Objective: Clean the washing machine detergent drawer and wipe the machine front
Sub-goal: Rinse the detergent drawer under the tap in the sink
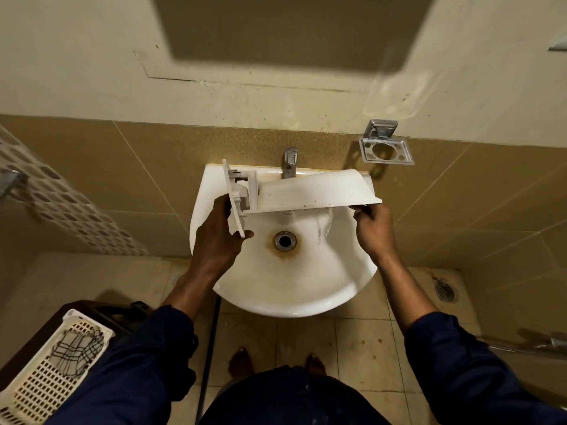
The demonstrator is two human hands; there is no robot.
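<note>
A white detergent drawer (310,191) is held tipped on its side above a white wash basin (285,286), its underside facing me and its flat front panel at the left end. My left hand (219,237) grips that front panel, thumb on the lower corner. At the drawer's right end my right hand (376,227) pinches the rim. A few brown specks mark the drawer's white plastic. A chrome tap (290,162) stands just behind the drawer. The basin's drain (285,240) has a rust-brown ring around it.
A chrome holder (385,145) hangs on the tiled wall right of the tap. A white perforated basket (52,366) sits at lower left on a dark stand. A floor drain (445,291) lies at right. My bare feet (276,361) stand on stained floor tiles under the basin.
</note>
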